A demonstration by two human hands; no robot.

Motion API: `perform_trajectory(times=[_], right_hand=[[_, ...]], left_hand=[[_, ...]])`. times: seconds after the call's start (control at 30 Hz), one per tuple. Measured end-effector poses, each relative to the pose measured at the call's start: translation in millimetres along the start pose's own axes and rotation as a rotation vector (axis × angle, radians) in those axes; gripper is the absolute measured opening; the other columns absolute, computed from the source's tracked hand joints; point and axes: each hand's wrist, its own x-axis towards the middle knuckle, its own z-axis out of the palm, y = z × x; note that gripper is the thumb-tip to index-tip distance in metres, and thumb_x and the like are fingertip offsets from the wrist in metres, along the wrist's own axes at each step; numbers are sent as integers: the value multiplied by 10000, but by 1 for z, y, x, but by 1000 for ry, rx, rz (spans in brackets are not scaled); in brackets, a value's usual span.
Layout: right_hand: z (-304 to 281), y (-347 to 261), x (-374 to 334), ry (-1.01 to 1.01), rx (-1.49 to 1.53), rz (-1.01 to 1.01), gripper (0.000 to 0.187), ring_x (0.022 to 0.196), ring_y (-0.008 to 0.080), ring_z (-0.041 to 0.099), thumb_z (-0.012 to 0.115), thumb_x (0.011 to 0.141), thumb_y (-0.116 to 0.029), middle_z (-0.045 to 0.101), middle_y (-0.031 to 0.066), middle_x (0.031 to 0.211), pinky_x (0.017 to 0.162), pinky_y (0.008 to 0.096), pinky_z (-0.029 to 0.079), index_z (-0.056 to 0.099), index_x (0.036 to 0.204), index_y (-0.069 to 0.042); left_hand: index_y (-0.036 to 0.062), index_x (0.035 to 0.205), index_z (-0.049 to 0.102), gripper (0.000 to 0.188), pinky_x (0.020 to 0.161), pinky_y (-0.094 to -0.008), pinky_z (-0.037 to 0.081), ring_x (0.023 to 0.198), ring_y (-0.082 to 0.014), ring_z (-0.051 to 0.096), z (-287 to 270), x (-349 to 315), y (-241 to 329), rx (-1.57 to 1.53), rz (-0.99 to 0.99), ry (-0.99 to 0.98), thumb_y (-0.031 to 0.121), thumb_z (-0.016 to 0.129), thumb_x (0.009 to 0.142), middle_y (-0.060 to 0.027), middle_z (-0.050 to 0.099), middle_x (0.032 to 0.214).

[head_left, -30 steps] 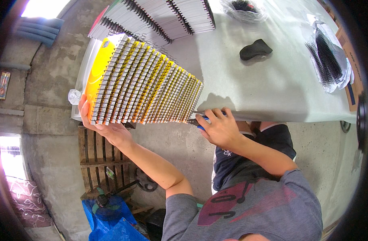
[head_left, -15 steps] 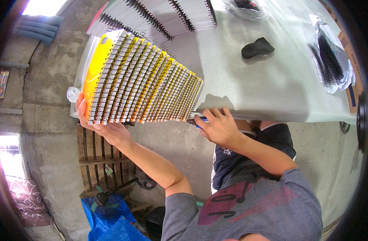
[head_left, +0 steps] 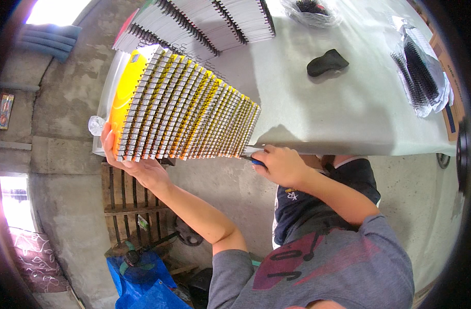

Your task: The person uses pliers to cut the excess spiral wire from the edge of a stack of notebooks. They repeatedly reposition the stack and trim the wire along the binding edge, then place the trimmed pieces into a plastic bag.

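A tall stack of spiral notebooks [head_left: 186, 110] with yellow-orange covers lies at the near left of the table, its rows of dark wire coils facing up. My left hand [head_left: 140, 169] grips the stack's near left corner, fingers against the orange cover and palm under the near edge. Closed around blue-handled pliers [head_left: 258, 159], my right hand [head_left: 284, 166] is at the near right corner of the stack. The pliers' tip meets the coil ends there; what the jaws grip is too small to tell.
The pale covered table [head_left: 359, 123] carries another group of coil-bound books [head_left: 215, 26] behind the stack. A black curved object [head_left: 327, 63] lies mid-table. Black coils in plastic wrap [head_left: 420, 77] lie at the right, a clear bag [head_left: 312, 13] farther back. Below left stands a wooden pallet [head_left: 137, 201].
My right hand has turned over slightly, its fingers now curled tighter around the pliers, which stay at the stack's corner. My left hand keeps its hold; the whole view has shifted a little.
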Motion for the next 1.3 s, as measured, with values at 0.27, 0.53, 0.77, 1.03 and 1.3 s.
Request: perform_trajectory(times=[0.27, 0.53, 0.77, 1.03, 1.3], right_hand=[[8, -5, -16, 366, -450, -185, 419, 926, 248, 517, 673, 701, -249, 515, 83, 968, 803, 428, 375, 590, 1085, -102], [14, 4, -6, 571, -459, -369, 258, 851, 208, 510, 562, 746, -176, 523, 58, 883, 739, 391, 390, 621, 978, -82], [17, 10, -6, 391, -380, -318, 375, 869, 211, 526, 671, 715, -256, 538, 58, 946, 743, 383, 382, 603, 1057, -117], [-1, 1, 2, 96, -137, -137, 305, 779, 292, 603, 637, 768, -293, 578, 113, 849, 702, 410, 454, 633, 1036, -150], [0, 11, 8, -14, 45, -45, 299, 777, 311, 604, 622, 787, -313, 567, 117, 849, 659, 436, 469, 629, 1041, -156]], left_hand=[[116, 1273, 358, 523, 1070, -431, 290, 1271, -257, 315, -2, 1, -2, 29, 31, -14, 507, 337, 927, -138, 306, 1359], [112, 1269, 364, 511, 1070, -434, 292, 1270, -260, 319, -3, 0, -3, 40, 22, -12, 494, 337, 930, -140, 309, 1356], [107, 1265, 366, 511, 1072, -444, 289, 1271, -267, 321, -1, 1, -3, 18, 39, -11, 489, 349, 926, -142, 313, 1358], [100, 1261, 367, 527, 1072, -449, 283, 1266, -267, 322, 3, -1, 2, -24, -10, 16, 502, 355, 921, -144, 313, 1357], [98, 1263, 363, 534, 1066, -451, 283, 1264, -277, 320, -2, 1, -6, 48, 70, -17, 514, 324, 930, -152, 319, 1352]])
